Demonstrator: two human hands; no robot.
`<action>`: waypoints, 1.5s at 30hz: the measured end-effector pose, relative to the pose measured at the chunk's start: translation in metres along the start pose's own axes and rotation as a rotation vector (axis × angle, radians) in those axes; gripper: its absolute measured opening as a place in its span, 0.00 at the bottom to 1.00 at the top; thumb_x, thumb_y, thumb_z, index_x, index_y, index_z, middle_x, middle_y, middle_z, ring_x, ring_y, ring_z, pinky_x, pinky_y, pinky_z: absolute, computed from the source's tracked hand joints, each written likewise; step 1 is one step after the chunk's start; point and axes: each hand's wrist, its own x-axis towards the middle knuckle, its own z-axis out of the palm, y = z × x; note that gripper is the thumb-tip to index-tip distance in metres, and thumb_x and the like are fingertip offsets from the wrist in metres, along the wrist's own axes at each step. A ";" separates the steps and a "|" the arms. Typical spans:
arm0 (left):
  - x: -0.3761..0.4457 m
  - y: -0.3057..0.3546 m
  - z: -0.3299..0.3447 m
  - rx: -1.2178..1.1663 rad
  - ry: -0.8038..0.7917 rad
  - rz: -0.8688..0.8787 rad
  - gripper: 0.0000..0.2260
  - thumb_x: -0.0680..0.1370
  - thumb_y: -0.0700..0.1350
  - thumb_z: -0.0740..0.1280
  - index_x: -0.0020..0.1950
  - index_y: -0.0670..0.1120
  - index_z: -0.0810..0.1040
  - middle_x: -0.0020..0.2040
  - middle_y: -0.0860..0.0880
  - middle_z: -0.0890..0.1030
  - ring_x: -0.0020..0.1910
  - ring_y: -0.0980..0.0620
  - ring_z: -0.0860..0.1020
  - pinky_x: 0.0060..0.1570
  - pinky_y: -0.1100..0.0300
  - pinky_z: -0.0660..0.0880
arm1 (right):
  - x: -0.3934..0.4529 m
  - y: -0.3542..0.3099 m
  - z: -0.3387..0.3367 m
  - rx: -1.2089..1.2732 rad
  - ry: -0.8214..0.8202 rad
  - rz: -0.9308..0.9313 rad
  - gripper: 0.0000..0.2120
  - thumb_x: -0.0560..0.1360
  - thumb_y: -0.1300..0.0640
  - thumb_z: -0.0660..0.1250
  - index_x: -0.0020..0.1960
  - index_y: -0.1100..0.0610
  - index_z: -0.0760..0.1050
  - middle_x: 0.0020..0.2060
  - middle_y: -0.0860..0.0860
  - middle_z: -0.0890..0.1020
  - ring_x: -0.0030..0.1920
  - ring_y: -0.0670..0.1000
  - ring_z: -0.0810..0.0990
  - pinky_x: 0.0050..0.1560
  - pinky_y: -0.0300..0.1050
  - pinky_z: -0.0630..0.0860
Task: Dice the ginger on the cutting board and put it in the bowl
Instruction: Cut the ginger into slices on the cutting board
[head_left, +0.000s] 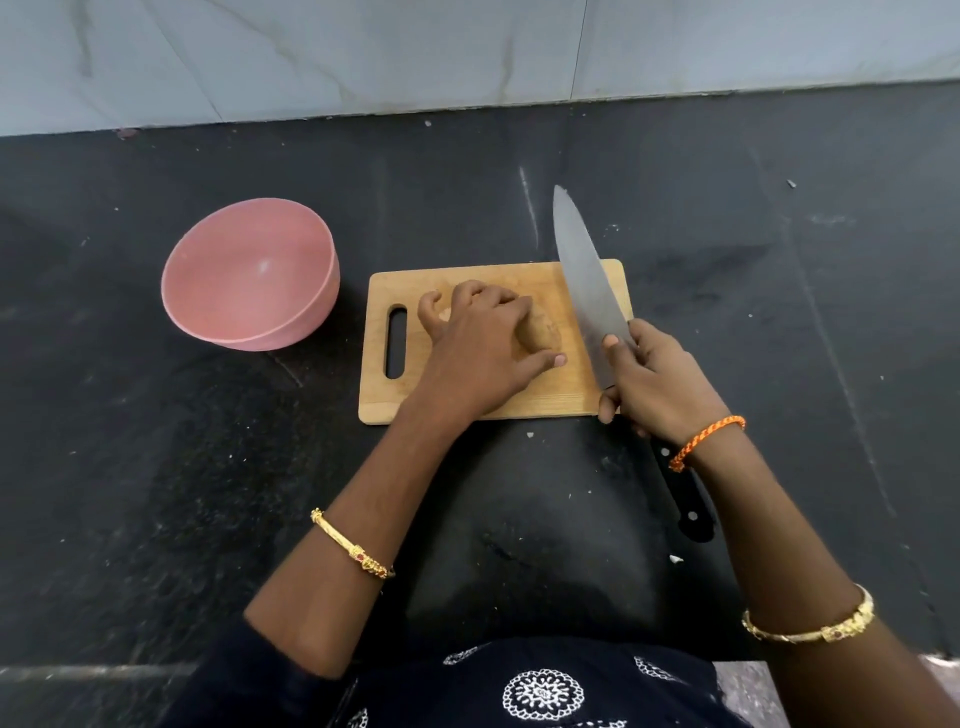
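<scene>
The left hand (480, 338) is curling over the ginger (540, 335) mid-cutting board (571, 400), while the right hand (654, 382) is gripping the knife (584, 275) just beside it. The pink bowl (249, 275) is sitting apart, off the board's left edge.

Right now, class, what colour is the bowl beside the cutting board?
Pink, seen in the head view: the bowl.

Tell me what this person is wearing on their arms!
The left arm wears a gold bangle with a red stone. The right arm has an orange braided thread at the wrist and a gold bangle higher up. Dark sleeves with white round patterns start near the elbows.
</scene>
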 end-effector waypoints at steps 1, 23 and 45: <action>0.002 0.000 0.002 -0.014 0.023 0.001 0.25 0.72 0.63 0.65 0.66 0.52 0.72 0.66 0.54 0.71 0.68 0.51 0.60 0.65 0.46 0.48 | -0.001 0.000 0.001 -0.029 0.000 -0.005 0.12 0.81 0.52 0.53 0.48 0.58 0.69 0.24 0.53 0.78 0.23 0.49 0.74 0.19 0.34 0.66; 0.010 0.007 0.004 -0.106 0.052 0.011 0.19 0.71 0.57 0.69 0.60 0.55 0.78 0.60 0.58 0.77 0.66 0.53 0.62 0.61 0.49 0.51 | -0.007 -0.022 0.012 -0.374 -0.038 0.080 0.09 0.81 0.53 0.52 0.55 0.59 0.65 0.44 0.57 0.70 0.39 0.55 0.72 0.41 0.47 0.68; 0.007 0.009 0.005 -0.253 0.085 -0.148 0.17 0.70 0.54 0.72 0.59 0.57 0.79 0.57 0.58 0.79 0.67 0.54 0.63 0.64 0.48 0.50 | -0.060 -0.004 0.006 -0.565 -0.110 0.139 0.05 0.81 0.54 0.53 0.52 0.55 0.59 0.34 0.53 0.67 0.41 0.57 0.74 0.42 0.49 0.73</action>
